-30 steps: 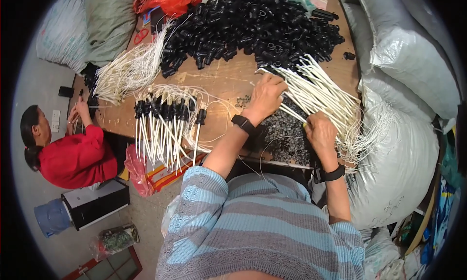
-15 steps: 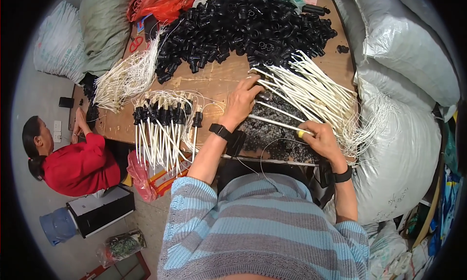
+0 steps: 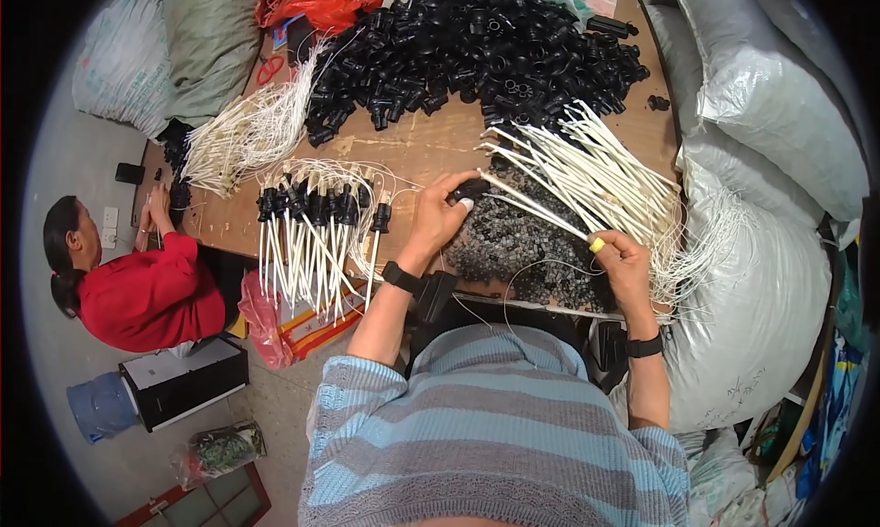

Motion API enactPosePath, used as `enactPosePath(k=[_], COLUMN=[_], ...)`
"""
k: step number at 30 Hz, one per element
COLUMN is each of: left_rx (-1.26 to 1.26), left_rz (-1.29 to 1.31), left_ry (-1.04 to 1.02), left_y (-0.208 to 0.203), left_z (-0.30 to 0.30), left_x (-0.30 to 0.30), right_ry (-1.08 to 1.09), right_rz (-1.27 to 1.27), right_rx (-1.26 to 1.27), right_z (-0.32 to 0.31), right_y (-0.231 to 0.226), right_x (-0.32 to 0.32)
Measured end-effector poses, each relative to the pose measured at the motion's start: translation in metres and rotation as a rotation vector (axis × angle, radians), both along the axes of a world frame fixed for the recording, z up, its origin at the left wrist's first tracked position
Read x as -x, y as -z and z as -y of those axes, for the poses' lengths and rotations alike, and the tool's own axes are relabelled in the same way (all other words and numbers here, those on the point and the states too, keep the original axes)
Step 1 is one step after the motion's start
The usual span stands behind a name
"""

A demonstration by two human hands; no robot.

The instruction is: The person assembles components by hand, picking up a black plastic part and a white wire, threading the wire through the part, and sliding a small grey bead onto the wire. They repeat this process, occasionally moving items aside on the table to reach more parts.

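Observation:
My left hand (image 3: 438,214) is closed around a small black plastic fitting (image 3: 471,190), thumb and fingers gripping its sides. My right hand (image 3: 625,266), with a yellow wrap on one finger, pinches the near end of a thin white rod (image 3: 536,208). The rod slants up toward the left hand; whether its tip touches the fitting cannot be made out. Beneath both hands spreads a layer of small clear and dark pieces (image 3: 513,252). A bundle of white rods with thin wires (image 3: 600,174) lies just beyond the right hand.
A large heap of black fittings (image 3: 477,50) covers the far table. At left are rods fitted with black parts (image 3: 312,215) and another wire bundle (image 3: 247,142). Full white sacks (image 3: 733,279) stand against the right edge. A person in red (image 3: 151,293) sits at left.
My left hand has drawn back from the rod bundle, and a black fitting now shows in its fingers. The right hand still pinches a rod. The whole view has shifted slightly.

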State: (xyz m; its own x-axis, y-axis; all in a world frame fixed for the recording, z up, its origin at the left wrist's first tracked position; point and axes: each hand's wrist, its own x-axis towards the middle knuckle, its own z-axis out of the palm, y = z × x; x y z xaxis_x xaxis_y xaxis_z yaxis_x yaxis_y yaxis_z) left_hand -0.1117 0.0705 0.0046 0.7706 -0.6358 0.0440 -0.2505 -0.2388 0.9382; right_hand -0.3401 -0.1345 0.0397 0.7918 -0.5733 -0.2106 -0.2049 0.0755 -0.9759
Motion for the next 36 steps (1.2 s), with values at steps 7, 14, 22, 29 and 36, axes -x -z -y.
enactPosePath(k=[7,14,22,29,36], left_rx=[0.087,0.000,-0.080,-0.181,-0.115], left_rz=[-0.293,-0.068,0.901,0.648,0.267], left_ry=[-0.132,-0.130,0.160,0.319,0.089], left_y=[-0.008,-0.021,-0.027,-0.075,-0.057], left_z=[-0.012,-0.016,-0.023,0.009,-0.002], left_x=[0.006,0.008,0.005,0.081,0.080], right_ry=[-0.194,-0.108,-0.394,-0.201,-0.395], right_rz=[-0.064,-0.035,-0.013,0.139,0.196], right_rx=[0.220,0.182,0.525,1.020,-0.102], right_z=[-0.007,-0.009,-0.012,-0.049,-0.043], right_y=[-0.016,-0.016,-0.020,-0.007,-0.002], right_x=[-0.006,-0.004,-0.012,-0.063,-0.071])
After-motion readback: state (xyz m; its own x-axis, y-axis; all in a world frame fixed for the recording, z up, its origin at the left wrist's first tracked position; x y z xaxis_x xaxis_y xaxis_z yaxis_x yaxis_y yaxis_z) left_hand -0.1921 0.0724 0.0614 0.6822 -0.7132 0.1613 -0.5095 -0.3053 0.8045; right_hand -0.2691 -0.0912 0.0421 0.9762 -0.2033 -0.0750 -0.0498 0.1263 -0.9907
